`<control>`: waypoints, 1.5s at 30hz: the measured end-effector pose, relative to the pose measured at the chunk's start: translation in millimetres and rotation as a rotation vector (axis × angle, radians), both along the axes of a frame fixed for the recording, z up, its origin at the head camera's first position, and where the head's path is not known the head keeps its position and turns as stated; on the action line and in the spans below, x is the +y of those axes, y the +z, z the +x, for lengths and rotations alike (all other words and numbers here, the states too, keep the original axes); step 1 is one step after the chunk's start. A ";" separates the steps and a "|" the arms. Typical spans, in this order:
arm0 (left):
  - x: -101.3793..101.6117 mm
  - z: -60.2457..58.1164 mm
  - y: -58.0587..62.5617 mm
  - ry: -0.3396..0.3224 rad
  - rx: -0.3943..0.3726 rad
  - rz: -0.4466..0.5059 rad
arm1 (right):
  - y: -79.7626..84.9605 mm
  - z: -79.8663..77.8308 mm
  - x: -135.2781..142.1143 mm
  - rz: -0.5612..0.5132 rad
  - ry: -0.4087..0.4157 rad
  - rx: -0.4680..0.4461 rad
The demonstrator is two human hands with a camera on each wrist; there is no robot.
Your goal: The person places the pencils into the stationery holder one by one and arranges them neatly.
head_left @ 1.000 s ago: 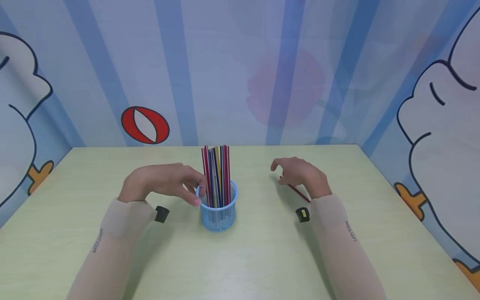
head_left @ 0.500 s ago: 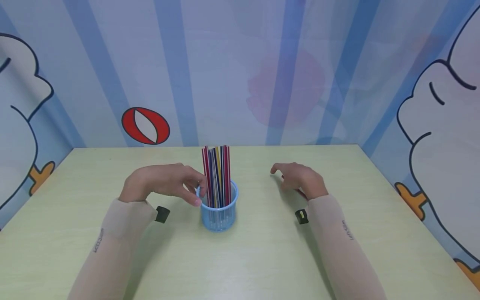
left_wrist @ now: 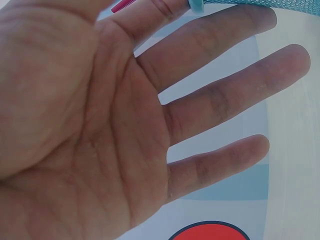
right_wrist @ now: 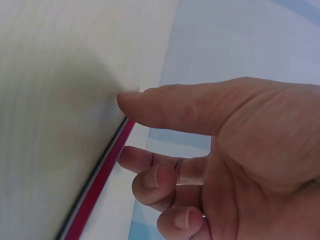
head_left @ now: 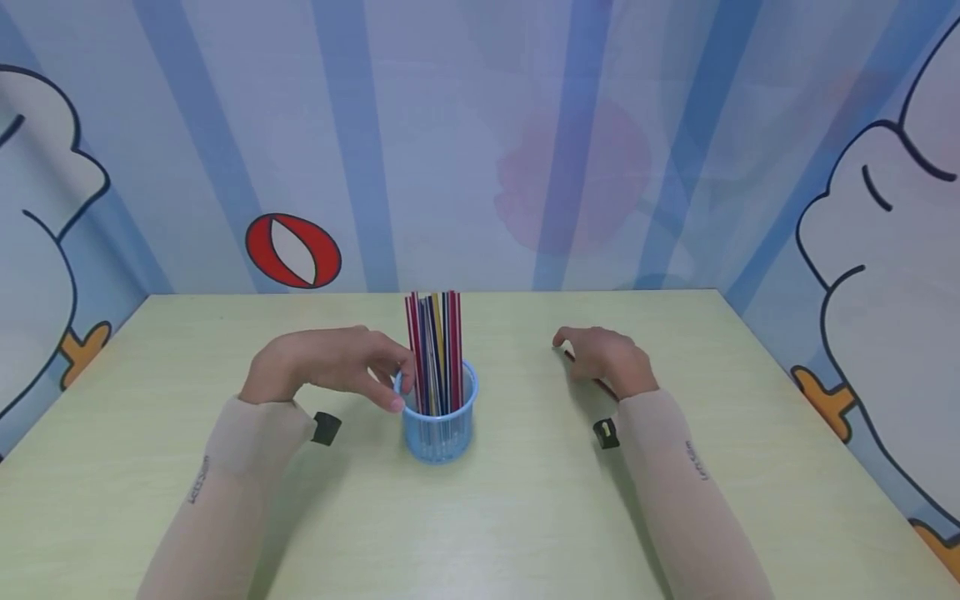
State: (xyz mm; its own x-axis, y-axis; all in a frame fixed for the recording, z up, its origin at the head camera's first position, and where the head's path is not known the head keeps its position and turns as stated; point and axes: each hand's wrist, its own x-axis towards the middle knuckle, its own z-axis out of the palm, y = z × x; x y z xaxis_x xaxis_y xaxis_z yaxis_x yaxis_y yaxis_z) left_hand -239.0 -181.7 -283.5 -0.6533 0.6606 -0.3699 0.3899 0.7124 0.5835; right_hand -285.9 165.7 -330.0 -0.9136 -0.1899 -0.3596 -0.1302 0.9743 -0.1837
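Note:
A light-blue mesh pen cup (head_left: 438, 437) stands upright on the table, holding several long thin pencils (head_left: 437, 354) in red, dark blue and yellow. My left hand (head_left: 337, 360) pinches the cup's left rim between thumb and index finger. In the left wrist view, its other fingers extend below the rim. To the right of the cup, my right hand (head_left: 600, 354) reaches down to a single red and dark striped pencil (right_wrist: 95, 197) lying slantwise on the table. Thumb and index finger pinch it near its far end, while the other fingers are curled beneath the palm.
The pale wooden table (head_left: 480, 533) ends at a blue striped backdrop (head_left: 465, 150). A red and white oval (head_left: 292, 250) is printed on that backdrop, and large white cartoon shapes (head_left: 892, 317) flank both sides.
My right hand has lowered onto the loose pencil, and its index finger has drawn in toward the thumb. The left hand and the cup have stayed in place.

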 end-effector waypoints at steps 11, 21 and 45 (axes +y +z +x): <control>0.8 0.9 0.5 0.000 0.010 -0.011 | -4.1 -1.2 -1.4 -0.014 -0.024 0.000; -0.6 2.0 0.2 0.003 0.013 -0.009 | -9.2 -5.2 -7.8 -0.023 0.063 0.015; 0.4 2.6 1.3 -0.008 0.038 -0.021 | 18.2 -1.2 -18.8 -0.288 0.207 0.221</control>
State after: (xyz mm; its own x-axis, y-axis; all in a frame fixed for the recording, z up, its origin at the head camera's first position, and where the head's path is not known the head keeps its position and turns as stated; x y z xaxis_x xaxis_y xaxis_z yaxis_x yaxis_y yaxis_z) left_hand -236.4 -181.3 -282.2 -0.6620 0.6580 -0.3589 0.4171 0.7212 0.5531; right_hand -287.2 146.9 -311.8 -0.8949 -0.4416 -0.0649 -0.3845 0.8366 -0.3902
